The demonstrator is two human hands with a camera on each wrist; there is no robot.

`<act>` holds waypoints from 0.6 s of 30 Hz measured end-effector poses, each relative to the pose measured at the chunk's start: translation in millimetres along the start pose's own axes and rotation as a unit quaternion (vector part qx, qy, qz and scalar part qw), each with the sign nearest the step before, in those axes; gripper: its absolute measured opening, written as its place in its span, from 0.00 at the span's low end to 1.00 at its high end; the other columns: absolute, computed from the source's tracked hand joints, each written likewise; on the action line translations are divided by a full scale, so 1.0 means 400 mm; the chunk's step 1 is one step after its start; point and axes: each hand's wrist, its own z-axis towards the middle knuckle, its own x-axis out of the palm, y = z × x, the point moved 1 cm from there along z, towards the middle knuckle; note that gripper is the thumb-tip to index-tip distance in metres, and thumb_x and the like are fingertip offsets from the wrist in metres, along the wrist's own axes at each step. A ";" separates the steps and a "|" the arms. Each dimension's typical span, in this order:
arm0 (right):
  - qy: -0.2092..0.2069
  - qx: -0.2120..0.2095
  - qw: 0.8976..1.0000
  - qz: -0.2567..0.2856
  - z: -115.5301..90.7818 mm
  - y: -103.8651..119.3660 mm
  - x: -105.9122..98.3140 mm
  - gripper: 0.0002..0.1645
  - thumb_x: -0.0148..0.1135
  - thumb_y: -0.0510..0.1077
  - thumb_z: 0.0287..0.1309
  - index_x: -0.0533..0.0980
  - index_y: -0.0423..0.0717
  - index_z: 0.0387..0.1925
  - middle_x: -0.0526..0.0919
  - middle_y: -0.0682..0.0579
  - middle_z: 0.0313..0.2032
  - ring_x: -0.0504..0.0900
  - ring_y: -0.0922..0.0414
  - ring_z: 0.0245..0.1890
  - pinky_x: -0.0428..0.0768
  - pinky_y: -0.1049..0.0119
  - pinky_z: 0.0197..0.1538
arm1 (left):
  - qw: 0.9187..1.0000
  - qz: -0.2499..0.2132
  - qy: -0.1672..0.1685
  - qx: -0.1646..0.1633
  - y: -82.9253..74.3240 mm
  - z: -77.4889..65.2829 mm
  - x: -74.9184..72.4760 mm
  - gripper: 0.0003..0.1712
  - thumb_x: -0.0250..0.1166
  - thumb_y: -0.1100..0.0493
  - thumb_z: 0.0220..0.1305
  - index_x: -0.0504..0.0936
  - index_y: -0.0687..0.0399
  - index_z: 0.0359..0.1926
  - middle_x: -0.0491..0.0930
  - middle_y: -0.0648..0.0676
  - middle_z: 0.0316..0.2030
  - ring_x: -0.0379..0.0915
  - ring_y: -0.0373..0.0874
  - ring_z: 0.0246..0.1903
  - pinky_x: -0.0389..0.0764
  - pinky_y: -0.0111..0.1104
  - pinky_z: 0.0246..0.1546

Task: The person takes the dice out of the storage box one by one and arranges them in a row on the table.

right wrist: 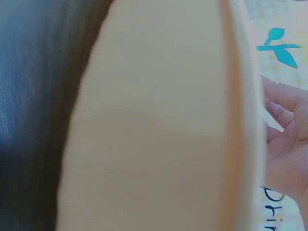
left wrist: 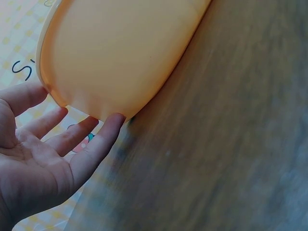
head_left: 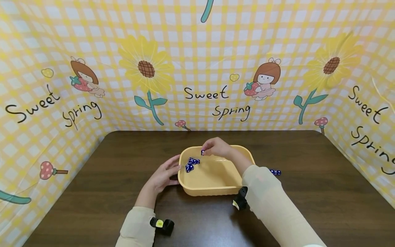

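My right hand [head_left: 218,148] is over the far side of a yellow plastic tub [head_left: 216,188], pinching a small blue die [head_left: 202,152] with white dots between thumb and fingers. Several more blue dice [head_left: 192,164] lie on the tub's floor at its left end. My left hand [head_left: 163,175] is at the tub's left end, fingers spread and loosely bent, with fingertips [left wrist: 115,119] against the outer wall. In the right wrist view, the tub's wall [right wrist: 154,120] fills the middle and hides the fingertips of my right hand [right wrist: 288,144].
A short row of blue dice [head_left: 275,172] lies on the dark wooden table [head_left: 314,192] just right of the tub, partly behind my right sleeve [head_left: 271,199]. Checked cloth [head_left: 203,61] with flower and cartoon prints hangs at the back and sides.
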 end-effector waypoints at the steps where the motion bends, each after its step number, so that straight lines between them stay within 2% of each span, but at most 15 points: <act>1: 0.000 -0.001 1.000 -0.003 -0.003 0.004 -0.009 0.08 0.60 0.34 0.46 0.76 0.33 0.31 0.79 0.49 0.27 0.73 0.59 0.29 0.72 0.58 0.39 | 1.000 0.000 -0.001 0.000 0.000 0.000 -0.001 0.29 0.51 0.65 0.60 0.56 0.50 0.62 0.57 0.61 0.59 0.60 0.58 0.52 0.72 0.49 0.35; 9: -0.013 0.007 0.999 -0.037 -0.026 0.000 -0.082 0.06 0.59 0.36 0.49 0.76 0.38 0.32 0.79 0.50 0.30 0.74 0.56 0.33 0.71 0.62 0.40 | 1.000 0.000 0.005 0.000 0.001 0.000 -0.001 0.29 0.52 0.64 0.60 0.55 0.51 0.63 0.58 0.61 0.59 0.60 0.58 0.52 0.72 0.49 0.35; 18: -0.053 0.004 0.999 -0.013 -0.072 -0.016 -0.155 0.08 0.58 0.37 0.51 0.74 0.36 0.34 0.77 0.47 0.31 0.73 0.52 0.35 0.71 0.54 0.42 | 1.000 0.001 0.003 -0.007 -0.008 -0.004 0.003 0.29 0.51 0.64 0.60 0.56 0.49 0.62 0.57 0.60 0.59 0.59 0.58 0.52 0.72 0.48 0.36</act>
